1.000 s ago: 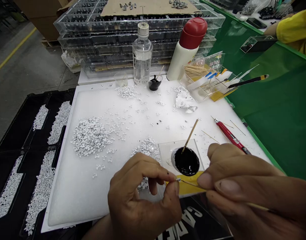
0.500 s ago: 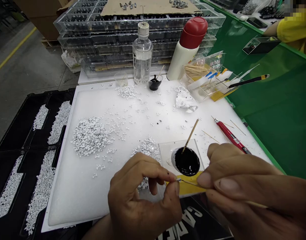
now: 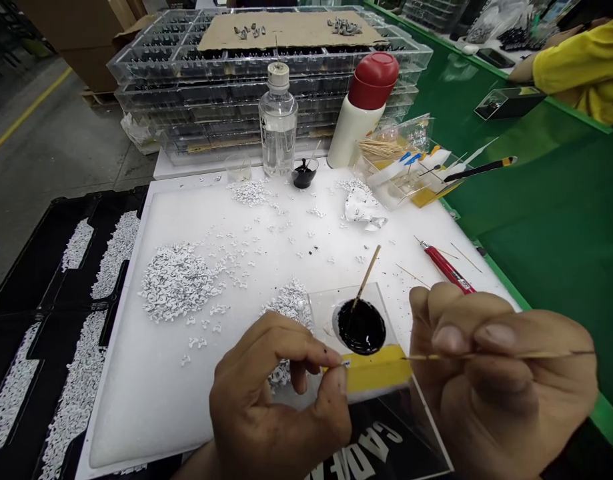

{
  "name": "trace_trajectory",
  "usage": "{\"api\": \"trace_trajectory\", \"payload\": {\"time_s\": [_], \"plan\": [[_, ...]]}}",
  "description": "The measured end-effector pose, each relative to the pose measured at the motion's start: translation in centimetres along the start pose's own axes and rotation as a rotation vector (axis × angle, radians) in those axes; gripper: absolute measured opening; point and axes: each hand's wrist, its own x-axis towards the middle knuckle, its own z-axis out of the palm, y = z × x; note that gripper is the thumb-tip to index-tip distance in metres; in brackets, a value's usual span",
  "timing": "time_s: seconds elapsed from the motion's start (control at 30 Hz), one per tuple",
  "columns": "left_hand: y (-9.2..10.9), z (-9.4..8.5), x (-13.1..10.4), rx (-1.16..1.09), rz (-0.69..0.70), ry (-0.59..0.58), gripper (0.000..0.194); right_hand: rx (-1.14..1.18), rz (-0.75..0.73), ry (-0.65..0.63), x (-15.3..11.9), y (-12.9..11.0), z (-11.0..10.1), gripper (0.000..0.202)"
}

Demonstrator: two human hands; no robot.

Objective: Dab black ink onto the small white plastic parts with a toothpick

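Observation:
Between thumb and forefinger, my left hand (image 3: 281,393) pinches a tiny white piece (image 3: 345,363) that has a dark spot on it. My right hand (image 3: 501,373) grips a thin wooden stick (image 3: 431,357), its dark tip pointing left, a short distance from the piece. Behind my hands stands a cup of black paint (image 3: 361,327) with another stick (image 3: 366,277) leaning in it. The cup rests on a clear plate (image 3: 316,300) beside a strip of yellow tape (image 3: 376,368). A pile of small white pieces (image 3: 289,300) lies partly hidden behind my left hand.
A larger heap of white pieces (image 3: 179,280) is on the white board (image 3: 151,400). Farther back stand a clear bottle (image 3: 279,127), a red-capped flask (image 3: 363,113) and stacked trays (image 3: 151,73). A red pen-like tool (image 3: 449,268) lies right. A person's yellow sleeve (image 3: 576,63) shows beyond the green partition.
My right hand has drawn the stick's tip away from the small white piece, to the right, and turned more upright. My left hand keeps its pinch. The view has shifted slightly.

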Motion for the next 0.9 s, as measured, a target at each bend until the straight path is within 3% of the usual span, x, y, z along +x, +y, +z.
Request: {"api": "trace_trajectory", "payload": {"time_s": [0.17,0.6,0.9], "plan": [[0.0,0.0,0.1,0.005,0.01,0.002,0.021,0.102,0.047,0.102,0.2,1.6,-1.0,0.006],[-0.6,-0.2,-0.9,0.011,-0.006,-0.103,0.026,0.026,0.105,0.303,-0.4,4.1,-2.8,0.012],[-0.7,-0.4,-1.2,0.039,-0.007,-0.124,0.025,-0.003,0.266,0.37,-1.1,4.2,-3.1,0.016]]}}
